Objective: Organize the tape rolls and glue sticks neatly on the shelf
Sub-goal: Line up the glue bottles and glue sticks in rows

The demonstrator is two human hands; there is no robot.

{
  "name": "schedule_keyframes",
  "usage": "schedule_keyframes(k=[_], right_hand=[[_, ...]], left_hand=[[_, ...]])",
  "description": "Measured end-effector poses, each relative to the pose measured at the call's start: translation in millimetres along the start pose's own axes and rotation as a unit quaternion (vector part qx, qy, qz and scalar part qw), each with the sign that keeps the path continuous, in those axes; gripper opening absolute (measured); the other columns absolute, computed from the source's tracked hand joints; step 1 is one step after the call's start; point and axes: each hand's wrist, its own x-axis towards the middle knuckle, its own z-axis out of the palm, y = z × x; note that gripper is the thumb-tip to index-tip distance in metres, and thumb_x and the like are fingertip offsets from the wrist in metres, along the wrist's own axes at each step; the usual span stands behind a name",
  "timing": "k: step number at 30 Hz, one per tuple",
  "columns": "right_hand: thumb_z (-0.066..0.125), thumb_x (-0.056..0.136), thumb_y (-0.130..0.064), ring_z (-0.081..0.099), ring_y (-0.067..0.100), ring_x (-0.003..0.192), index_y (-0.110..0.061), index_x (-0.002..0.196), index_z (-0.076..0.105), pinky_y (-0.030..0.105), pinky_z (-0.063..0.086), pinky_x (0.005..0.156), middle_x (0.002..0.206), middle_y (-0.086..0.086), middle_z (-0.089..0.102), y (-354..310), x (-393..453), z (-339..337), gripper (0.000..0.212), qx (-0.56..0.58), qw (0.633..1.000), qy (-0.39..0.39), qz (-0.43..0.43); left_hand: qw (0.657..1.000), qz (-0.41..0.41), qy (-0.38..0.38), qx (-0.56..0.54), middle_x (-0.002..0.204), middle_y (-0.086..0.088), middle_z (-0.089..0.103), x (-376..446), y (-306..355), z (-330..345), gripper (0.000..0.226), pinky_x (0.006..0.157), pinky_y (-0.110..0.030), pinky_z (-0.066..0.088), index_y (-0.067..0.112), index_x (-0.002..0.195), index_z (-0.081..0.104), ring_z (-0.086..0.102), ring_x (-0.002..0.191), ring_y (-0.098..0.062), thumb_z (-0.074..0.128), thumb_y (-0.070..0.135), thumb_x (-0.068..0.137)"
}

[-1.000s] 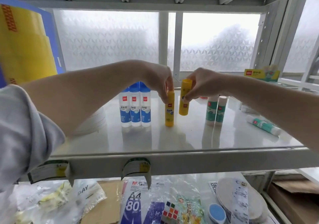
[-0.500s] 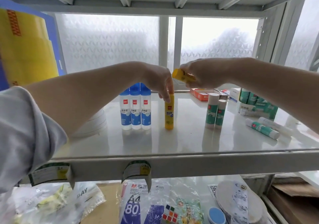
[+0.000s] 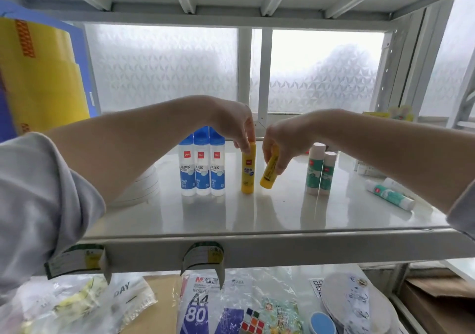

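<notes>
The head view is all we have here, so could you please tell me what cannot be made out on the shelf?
- Tape rolls: mostly hidden behind the left forearm; their number is unclear.
- Top of the tilted yellow stick: covered by the right hand, and whether its base touches the shelf is unclear.
- Cap of the upright yellow stick: partly covered by the left hand's fingers.
- Boxes at the right: blocked by the right forearm.

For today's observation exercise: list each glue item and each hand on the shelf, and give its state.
Blue liquid glue bottles: three, upright, in a row.
First yellow glue stick: upright, left hand pinching its top.
Second yellow glue stick: tilted, gripped by right hand.
Green glue sticks: two, upright.
Green glue tube: lying down.
</notes>
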Motion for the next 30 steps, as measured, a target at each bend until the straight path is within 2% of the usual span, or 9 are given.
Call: schedule_keyframes(k=[6, 10, 12, 14, 16, 18, 20, 24, 30], right_hand=[[0.075, 0.077, -0.016, 0.056, 0.009, 0.080, -0.015, 0.111, 0.064, 0.015, 0.045, 0.069, 0.090, -0.008, 0.059, -1.6, 8.1, 5.9, 0.036, 0.062, 0.998, 0.014, -0.011], [0.074, 0.079, -0.020, 0.062, 0.016, 0.089, -0.015, 0.124, 0.055, 0.019, 0.052, 0.066, 0.104, -0.001, 0.064, 3.0, 8.7, 2.4, 0.049, 0.121, 0.992, 0.009, -0.011], [0.071, 0.082, -0.019, 0.066, 0.016, 0.082, -0.014, 0.124, 0.055, 0.018, 0.053, 0.061, 0.105, 0.004, 0.067, 6.7, 6.5, -1.4, 0.046, 0.153, 0.988, 0.011, -0.011], [0.067, 0.085, -0.019, 0.065, 0.010, 0.071, -0.011, 0.116, 0.059, 0.016, 0.050, 0.056, 0.090, 0.002, 0.068, 8.8, 4.3, -3.6, 0.033, 0.174, 0.985, 0.014, -0.001], [0.064, 0.087, -0.030, 0.064, 0.010, 0.068, -0.007, 0.108, 0.065, 0.017, 0.050, 0.056, 0.083, 0.001, 0.069, 8.2, 5.0, -2.3, 0.031, 0.162, 0.987, 0.019, 0.012], [0.060, 0.085, -0.044, 0.065, 0.013, 0.070, -0.007, 0.103, 0.068, 0.022, 0.052, 0.064, 0.084, 0.003, 0.072, 6.0, 8.9, 0.7, 0.042, 0.124, 0.992, 0.025, 0.022], [0.063, 0.081, -0.050, 0.066, 0.015, 0.076, -0.009, 0.108, 0.066, 0.026, 0.053, 0.069, 0.091, 0.004, 0.071, 4.5, 11.2, 0.3, 0.049, 0.115, 0.992, 0.039, 0.026], [0.070, 0.083, -0.028, 0.067, 0.011, 0.078, -0.016, 0.129, 0.055, 0.018, 0.050, 0.056, 0.091, -0.004, 0.067, 5.9, 5.6, -12.2, 0.050, 0.206, 0.978, 0.040, -0.006], [0.068, 0.084, -0.015, 0.068, 0.009, 0.078, -0.011, 0.123, 0.062, 0.015, 0.051, 0.059, 0.103, 0.003, 0.071, 10.9, 5.5, -12.6, 0.039, 0.219, 0.974, 0.053, -0.013]], left_hand=[[1.000, 0.003, -0.004, -0.015, 0.108, 0.004, 0.069, 0.1, 1.0, 0.8, 0.034, 0.082, -0.024, 0.040, 0.019, 0.117, 0.066, 0.063, 0.089, -0.007, 0.067, 0.030, 0.085], [1.000, 0.003, -0.003, -0.024, 0.109, 0.004, 0.069, -0.1, 0.3, 2.0, 0.034, 0.083, -0.024, 0.039, 0.020, 0.118, 0.066, 0.062, 0.090, -0.007, 0.066, 0.029, 0.086], [1.000, 0.003, -0.002, -0.030, 0.110, 0.003, 0.069, -0.6, 0.6, 2.3, 0.034, 0.083, -0.024, 0.039, 0.019, 0.119, 0.065, 0.063, 0.091, -0.008, 0.066, 0.029, 0.086], [0.999, 0.000, -0.001, -0.036, 0.111, 0.002, 0.068, -0.7, 0.8, 2.2, 0.034, 0.082, -0.024, 0.039, 0.017, 0.119, 0.065, 0.063, 0.092, -0.009, 0.066, 0.028, 0.086], [0.999, -0.003, 0.000, -0.036, 0.112, 0.002, 0.068, -0.7, 0.9, 2.2, 0.035, 0.080, -0.023, 0.039, 0.017, 0.119, 0.064, 0.063, 0.091, -0.009, 0.067, 0.029, 0.086], [0.999, -0.002, 0.000, -0.035, 0.112, 0.002, 0.068, -1.3, 1.1, 2.3, 0.036, 0.081, -0.024, 0.040, 0.018, 0.119, 0.064, 0.063, 0.093, -0.009, 0.067, 0.030, 0.085], [0.999, -0.002, 0.000, -0.037, 0.113, 0.002, 0.068, -2.3, 1.4, 2.6, 0.037, 0.083, -0.025, 0.040, 0.018, 0.120, 0.063, 0.063, 0.095, -0.010, 0.067, 0.030, 0.085], [1.000, 0.005, 0.004, -0.029, 0.116, 0.004, 0.067, -3.8, 1.6, 2.7, 0.040, 0.087, -0.027, 0.040, 0.020, 0.123, 0.062, 0.064, 0.100, -0.012, 0.068, 0.028, 0.085], [1.000, 0.013, 0.007, -0.004, 0.114, 0.004, 0.068, -0.6, 2.5, 2.4, 0.037, 0.097, -0.033, 0.044, 0.020, 0.122, 0.063, 0.064, 0.101, -0.014, 0.065, 0.029, 0.087]])
